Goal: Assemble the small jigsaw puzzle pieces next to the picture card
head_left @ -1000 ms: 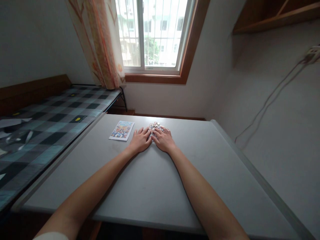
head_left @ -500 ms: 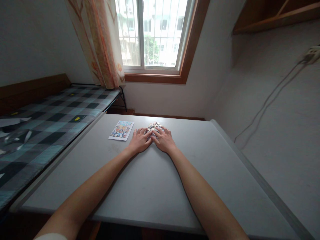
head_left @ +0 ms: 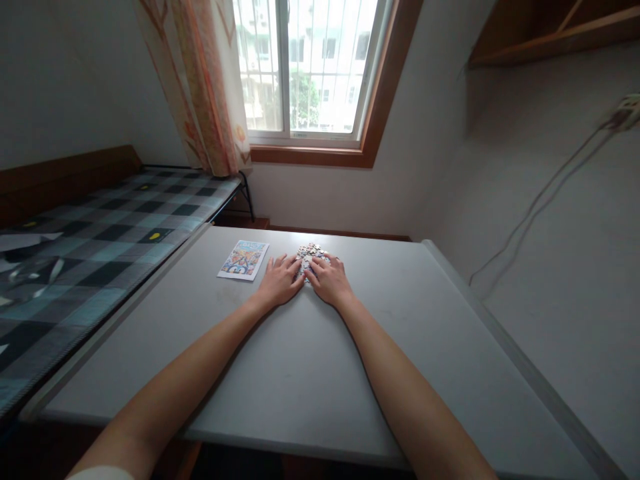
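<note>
A heap of small jigsaw pieces [head_left: 311, 251] lies near the far edge of the grey table [head_left: 300, 373]. At the heap's left side rests my left hand [head_left: 281, 280], fingers spread and palm down. My right hand [head_left: 330, 279] lies over the right part of the heap, its fingers also apart and touching pieces. Between my two thumbs is a narrow gap where pieces show. Left of my left hand, a colourful printed card [head_left: 243, 261] lies flat. Pieces under my palms are hidden.
A bed with a checked cover [head_left: 125, 233] runs along the table's left side. Beyond the table are a curtain [head_left: 200, 87] and a window [head_left: 320, 67]. On the right wall hang a wooden shelf [head_left: 560, 47] and a cable [head_left: 537, 200].
My right hand's fingers have shifted slightly and bent back toward me, and a little more of the heap shows between my hands. My left hand has barely moved.
</note>
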The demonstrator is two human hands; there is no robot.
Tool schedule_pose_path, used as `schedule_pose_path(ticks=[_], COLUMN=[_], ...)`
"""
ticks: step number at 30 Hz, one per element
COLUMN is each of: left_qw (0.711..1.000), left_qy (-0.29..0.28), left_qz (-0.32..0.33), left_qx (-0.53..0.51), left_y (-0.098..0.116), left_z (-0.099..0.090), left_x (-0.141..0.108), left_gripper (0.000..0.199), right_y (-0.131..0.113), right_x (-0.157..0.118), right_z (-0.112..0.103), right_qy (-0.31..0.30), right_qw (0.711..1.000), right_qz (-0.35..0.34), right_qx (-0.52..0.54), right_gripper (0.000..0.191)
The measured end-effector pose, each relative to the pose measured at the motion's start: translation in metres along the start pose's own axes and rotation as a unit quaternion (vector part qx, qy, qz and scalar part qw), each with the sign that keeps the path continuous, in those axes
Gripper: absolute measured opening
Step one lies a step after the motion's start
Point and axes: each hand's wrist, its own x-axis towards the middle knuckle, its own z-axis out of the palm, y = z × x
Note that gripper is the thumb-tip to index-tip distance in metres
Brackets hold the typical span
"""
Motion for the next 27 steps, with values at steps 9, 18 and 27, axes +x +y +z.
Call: schedule_pose_path(ticks=[9, 18, 27], left_qw=[0.997, 0.989, 0.992], left_qy=[0.054, 0.086, 0.077], left_qz=[-0.038, -0.117, -0.088], left_qx=[-0.029, -0.034, -0.049], left_y=[-0.001, -0.007, -0.005], left_z=[-0.006, -0.005, -0.006], left_x=[0.001, 0.002, 0.0], left_gripper=[0.048, 0.036, 0.035], right_y=[-0.001, -0.003, -0.007], right_x=[-0.001, 0.006, 0.017], right_z=[-0.002, -0.008, -0.005], right_qy=[0.029, 0.024, -0.027], right_qw=[0.999, 1.0, 0.999], right_qz=[0.02, 0.002, 0.004], right_qx=[-0.005, -0.007, -0.024], right_gripper=[0.039, 0.038, 0.041])
